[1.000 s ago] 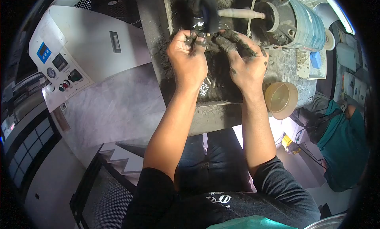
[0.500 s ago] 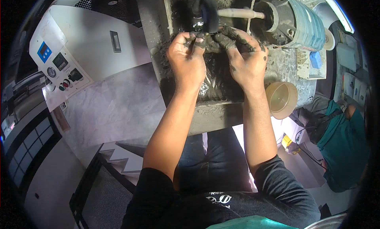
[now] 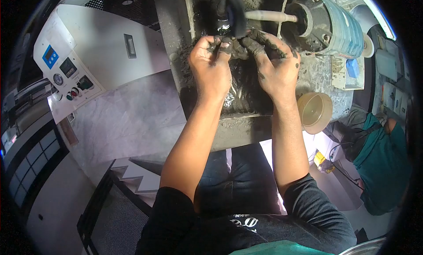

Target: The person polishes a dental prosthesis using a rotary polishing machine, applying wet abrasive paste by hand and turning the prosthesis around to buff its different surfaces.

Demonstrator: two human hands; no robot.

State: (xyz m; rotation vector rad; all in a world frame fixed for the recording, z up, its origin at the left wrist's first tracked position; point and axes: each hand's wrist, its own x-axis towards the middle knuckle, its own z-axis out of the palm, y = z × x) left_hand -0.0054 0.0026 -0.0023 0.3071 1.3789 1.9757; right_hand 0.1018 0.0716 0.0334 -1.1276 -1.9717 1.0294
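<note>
My left hand (image 3: pixel 211 56), fingers pinched and muddy, is just below a dark wheel (image 3: pixel 235 15) on the spindle of a motor (image 3: pixel 326 26). My right hand (image 3: pixel 275 59), coated in grey mud, has its thumb and fingers closed near the wheel's lower edge. Whatever lies between the fingertips of either hand is too small and muddy to make out. Under both hands is a mud-covered trough (image 3: pixel 246 122) with wet, shiny material in it.
A translucent tan bowl (image 3: pixel 315 113) stands right of my right forearm. Behind it is a small tray (image 3: pixel 352 81) with a blue block (image 3: pixel 352 68). A white machine with a control panel (image 3: pixel 68 74) is at the left. A person in green (image 3: pixel 383 162) is at the far right.
Both hands have shifted slightly, staying close to the wheel. The right hand's fingers have moved a little around the same spot. The view has moved slightly.
</note>
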